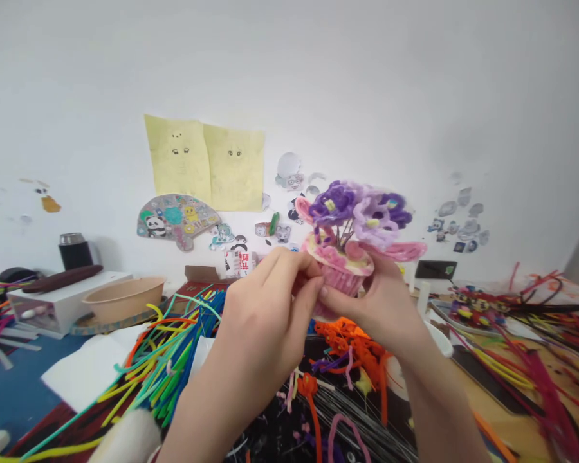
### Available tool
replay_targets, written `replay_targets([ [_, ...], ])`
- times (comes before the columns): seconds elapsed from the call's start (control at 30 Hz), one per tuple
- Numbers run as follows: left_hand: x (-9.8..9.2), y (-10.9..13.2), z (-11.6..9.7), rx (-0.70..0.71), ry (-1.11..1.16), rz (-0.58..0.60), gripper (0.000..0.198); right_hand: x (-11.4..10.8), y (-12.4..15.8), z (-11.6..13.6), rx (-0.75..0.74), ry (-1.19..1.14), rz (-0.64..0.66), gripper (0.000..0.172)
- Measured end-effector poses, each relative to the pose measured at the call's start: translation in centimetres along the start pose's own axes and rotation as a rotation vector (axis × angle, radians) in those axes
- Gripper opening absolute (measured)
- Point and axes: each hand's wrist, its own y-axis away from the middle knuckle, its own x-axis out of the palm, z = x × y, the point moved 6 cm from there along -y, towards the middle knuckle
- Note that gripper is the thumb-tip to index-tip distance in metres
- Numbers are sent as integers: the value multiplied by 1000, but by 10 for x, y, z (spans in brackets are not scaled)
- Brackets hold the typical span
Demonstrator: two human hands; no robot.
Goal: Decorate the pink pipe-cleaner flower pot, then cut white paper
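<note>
Both my hands hold up a small pink pipe-cleaner basket (340, 267) in front of the wall. Purple and lilac pipe-cleaner flowers (361, 209) rise from it on thin stems, and a pink loop sticks out to the right. My left hand (270, 302) pinches the basket's left rim with fingers closed. My right hand (383, 299) cups the basket from below and behind, fingers wrapped around it.
Loose pipe cleaners (174, 347) in many colours cover the table, with orange ones (352, 347) below the hands and red ones (535, 341) at right. A beige bowl (123, 297), a white box (62, 299) and a black cup (74, 251) stand left. Yellow papers (207, 164) and stickers hang on the wall.
</note>
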Motion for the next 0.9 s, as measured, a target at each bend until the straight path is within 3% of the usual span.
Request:
replay_targets([
  [0.2, 0, -2, 0, -63, -18, -25, 9, -3, 6, 14, -138, 178, -203, 21],
  [0.37, 8, 3, 11, -277, 200, 6, 4, -8, 15, 21, -274, 306, -406, 22],
  [0.57, 16, 5, 16, -439, 539, 14, 12, -7, 16, 15, -307, 329, -384, 24],
  [0.9, 20, 7, 20, -512, 600, 59, 15, -7, 16, 9, -309, 277, -419, 32],
])
